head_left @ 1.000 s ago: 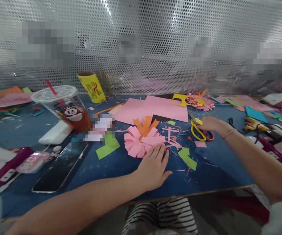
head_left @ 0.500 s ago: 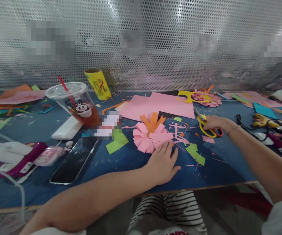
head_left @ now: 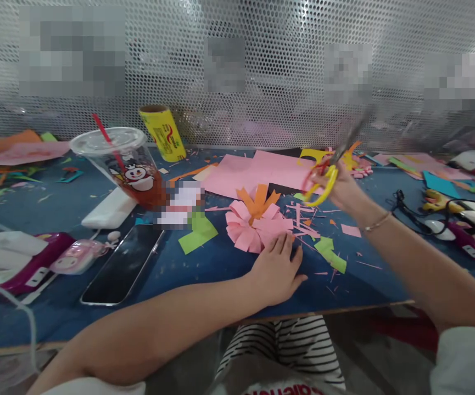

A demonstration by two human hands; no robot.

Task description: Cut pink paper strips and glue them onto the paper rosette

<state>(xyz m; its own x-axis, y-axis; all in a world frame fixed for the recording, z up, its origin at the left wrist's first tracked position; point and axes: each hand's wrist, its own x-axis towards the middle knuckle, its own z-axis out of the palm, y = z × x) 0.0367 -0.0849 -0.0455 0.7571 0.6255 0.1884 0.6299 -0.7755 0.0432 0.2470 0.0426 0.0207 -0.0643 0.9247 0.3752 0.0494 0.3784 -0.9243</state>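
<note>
My left hand (head_left: 277,272) lies flat with its fingers stretched over the near right edge of a pink paper flower (head_left: 243,233). Orange paper strips (head_left: 258,202) with notched ends stick out from the flower's far side. Raised above the table, my right hand (head_left: 341,187) grips a pair of scissors (head_left: 336,156) by the yellow and red handles. The grey blades point up and away to the right, blurred by motion. Beyond the flower lie pink paper sheets (head_left: 257,171). Thin pink scraps (head_left: 302,220) and a green piece (head_left: 330,255) lie beside it.
A lidded drink cup (head_left: 138,178) with a red straw, a yellow cardboard tube (head_left: 163,134), a phone (head_left: 122,264) and a white power bank (head_left: 109,209) occupy the left. Purple power strips (head_left: 51,241) and cables lie towards both sides. Perforated metal mesh (head_left: 262,66) stands behind.
My right hand has lifted the scissors off the table, up and slightly left, and the blades now tilt up to the right. My left hand stays on the flower. The view has shifted slightly.
</note>
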